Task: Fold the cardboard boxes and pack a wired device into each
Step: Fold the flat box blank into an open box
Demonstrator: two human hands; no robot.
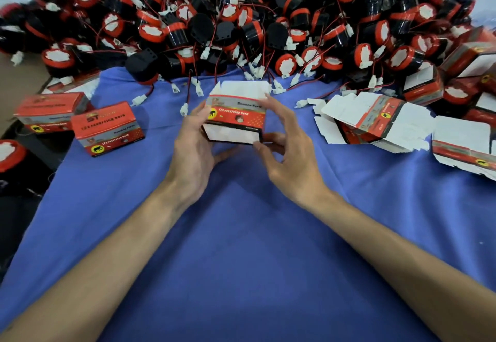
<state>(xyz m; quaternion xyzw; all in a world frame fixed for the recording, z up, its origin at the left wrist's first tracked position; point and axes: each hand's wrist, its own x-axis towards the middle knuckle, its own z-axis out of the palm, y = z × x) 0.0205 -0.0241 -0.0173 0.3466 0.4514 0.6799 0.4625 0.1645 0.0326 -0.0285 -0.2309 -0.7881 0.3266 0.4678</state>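
Blue cloth (241, 234) covers the surface, wired devices (241, 19) heaped behind the held box (236, 116).

Held box (236, 116): red w/ grey band, white flaps, yellow disc + blk elephant logo. Cloth (241, 234): plain blue. Device pile (174, 33): blk bodies, red rims, white faces. Wires (188, 91) red/blk, connectors (140, 99) white. Flat boxes (357, 116): white inside, red/grey print.
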